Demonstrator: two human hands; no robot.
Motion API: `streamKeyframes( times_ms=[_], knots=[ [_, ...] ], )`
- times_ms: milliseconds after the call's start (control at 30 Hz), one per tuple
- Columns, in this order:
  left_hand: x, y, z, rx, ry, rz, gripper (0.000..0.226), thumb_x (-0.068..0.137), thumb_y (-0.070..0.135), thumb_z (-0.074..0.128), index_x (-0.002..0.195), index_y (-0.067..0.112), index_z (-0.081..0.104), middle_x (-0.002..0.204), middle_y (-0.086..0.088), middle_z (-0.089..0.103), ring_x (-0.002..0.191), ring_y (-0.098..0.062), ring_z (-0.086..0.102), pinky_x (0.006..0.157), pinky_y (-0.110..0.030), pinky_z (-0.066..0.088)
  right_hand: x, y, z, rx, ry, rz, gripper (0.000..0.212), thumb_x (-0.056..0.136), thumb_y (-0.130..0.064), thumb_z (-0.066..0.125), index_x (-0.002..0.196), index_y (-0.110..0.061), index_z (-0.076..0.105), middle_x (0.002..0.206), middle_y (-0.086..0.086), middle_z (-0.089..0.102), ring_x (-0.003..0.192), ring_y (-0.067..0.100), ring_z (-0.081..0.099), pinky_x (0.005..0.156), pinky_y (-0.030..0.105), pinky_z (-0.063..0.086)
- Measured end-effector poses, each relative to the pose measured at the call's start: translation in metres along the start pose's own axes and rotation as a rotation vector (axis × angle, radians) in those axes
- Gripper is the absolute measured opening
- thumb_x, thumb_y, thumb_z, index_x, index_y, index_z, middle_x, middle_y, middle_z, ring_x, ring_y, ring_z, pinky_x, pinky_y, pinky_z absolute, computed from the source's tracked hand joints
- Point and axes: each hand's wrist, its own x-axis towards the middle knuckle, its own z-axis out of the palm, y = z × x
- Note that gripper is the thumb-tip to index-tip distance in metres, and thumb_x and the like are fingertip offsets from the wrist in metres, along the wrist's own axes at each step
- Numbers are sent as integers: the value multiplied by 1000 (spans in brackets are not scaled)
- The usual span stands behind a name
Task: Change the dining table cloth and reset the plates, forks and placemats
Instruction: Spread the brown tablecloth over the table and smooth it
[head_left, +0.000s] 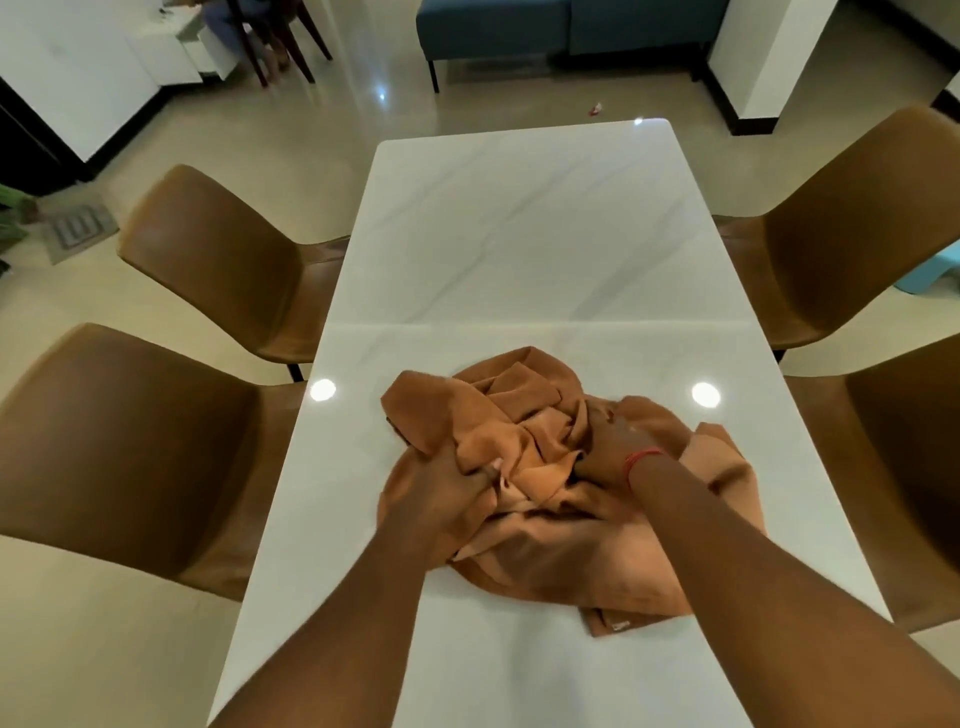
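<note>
A brown table cloth (524, 415) lies bunched in a crumpled heap on the near half of the white marble dining table (519, 234). My left hand (441, 493) grips folds at the heap's left side, its fingers curled into the fabric. My right hand (613, 441), with a red band at the wrist, is sunk into the folds at the heap's right, fingers curled in the cloth. No plates, forks or placemats are in view.
Brown chairs flank the table: two on the left (218, 260) (114, 447) and two on the right (852, 228) (914, 467). A blue sofa (545, 31) stands beyond the far end, with a white cabinet (78, 67) at the back left.
</note>
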Motion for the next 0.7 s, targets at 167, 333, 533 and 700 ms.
streamKeyframes(
  times_ms=[167, 333, 533, 700],
  knots=[
    [4, 22, 23, 26, -87, 260, 53, 76, 67, 55, 120, 39, 57, 101, 27, 60, 81, 6, 58, 72, -9, 42, -1, -2, 31, 329, -80, -114, 61, 83, -23, 67, 141, -28, 49, 138, 5, 54, 116, 26, 56, 103, 44, 48],
    [3, 14, 21, 47, -157, 243, 34, 82, 70, 52, 109, 49, 51, 81, 29, 52, 75, 6, 53, 64, -11, 38, -28, 0, 39, 491, -68, -126, 45, 89, -17, 59, 130, -33, 57, 119, -2, 66, 101, 16, 61, 96, 40, 52],
    [85, 130, -95, -316, 109, 361, 18, 89, 40, 65, 101, 27, 66, 86, 3, 67, 81, -15, 67, 72, -28, 53, 21, -82, -113, 385, 516, -186, 30, 89, -15, 54, 117, -8, 61, 116, 22, 64, 106, 37, 60, 83, 34, 45],
    [123, 170, -211, -120, 697, 233, 86, 85, 58, 60, 156, 30, 21, 122, -4, 66, 106, -27, 64, 84, -29, 45, 7, -106, -253, 378, 1139, -300, 45, 93, -50, 53, 132, -29, 52, 124, 4, 62, 102, 21, 61, 89, 31, 50]
  ],
)
